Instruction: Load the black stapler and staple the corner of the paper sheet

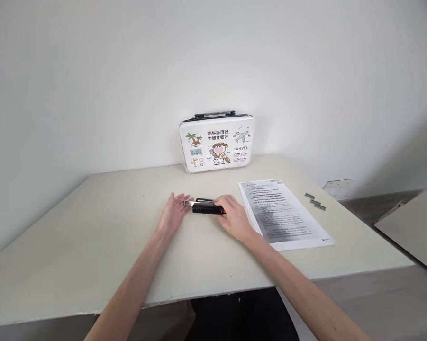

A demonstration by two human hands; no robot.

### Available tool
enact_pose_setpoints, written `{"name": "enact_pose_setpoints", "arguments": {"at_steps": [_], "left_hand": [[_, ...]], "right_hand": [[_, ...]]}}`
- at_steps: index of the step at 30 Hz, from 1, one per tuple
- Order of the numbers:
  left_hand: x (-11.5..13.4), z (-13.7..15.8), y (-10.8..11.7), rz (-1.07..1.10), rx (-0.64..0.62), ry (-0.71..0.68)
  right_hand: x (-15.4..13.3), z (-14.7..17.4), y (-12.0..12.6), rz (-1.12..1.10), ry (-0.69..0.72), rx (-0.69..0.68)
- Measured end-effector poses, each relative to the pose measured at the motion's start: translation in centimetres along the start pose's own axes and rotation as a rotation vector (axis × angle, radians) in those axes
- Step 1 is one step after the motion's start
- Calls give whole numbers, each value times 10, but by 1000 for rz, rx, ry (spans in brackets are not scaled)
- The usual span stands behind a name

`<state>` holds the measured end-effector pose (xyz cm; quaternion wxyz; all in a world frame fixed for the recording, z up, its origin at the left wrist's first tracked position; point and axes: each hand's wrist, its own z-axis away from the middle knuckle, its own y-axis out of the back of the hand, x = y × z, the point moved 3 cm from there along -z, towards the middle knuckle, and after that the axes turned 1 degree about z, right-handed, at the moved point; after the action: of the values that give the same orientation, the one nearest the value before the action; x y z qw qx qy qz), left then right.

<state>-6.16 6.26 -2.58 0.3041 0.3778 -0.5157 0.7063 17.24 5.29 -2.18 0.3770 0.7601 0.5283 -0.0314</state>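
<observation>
My right hand (232, 215) grips the back end of a black stapler (208, 208) with an orange part near the fingers. The stapler lies on its side just above or on the table, and its top arm is swung apart from its base. A shiny metal piece sticks out of its left end. My left hand (173, 212) is beside that end, palm turned up and fingers stretched out towards it. Whether the fingertips touch the metal piece I cannot tell. Several grey staple strips (315, 202) lie at the table's right side.
A printed sheet of paper (284, 213) lies right of my right hand, partly behind the forearm. A white cartoon-printed case (216, 144) with a black handle stands against the wall at the back of the pale table (103, 237). The table's front edge is close to my body.
</observation>
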Motion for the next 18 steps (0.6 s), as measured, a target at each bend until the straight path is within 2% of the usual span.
{"name": "enact_pose_setpoints", "arguments": {"at_steps": [3,7,13,18], "left_hand": [[-6,5,-6,174,-78,224],[-13,11,-10,310,-154,346],[-17,11,-6,328,-129,385],[-16,9,-6,183,-104,287]], "right_hand": [[-6,0,3,2,108,76],[-13,1,0,111,243,101],[-24,3,-4,209,332,99],[-24,4,-2,189,315,125]]}}
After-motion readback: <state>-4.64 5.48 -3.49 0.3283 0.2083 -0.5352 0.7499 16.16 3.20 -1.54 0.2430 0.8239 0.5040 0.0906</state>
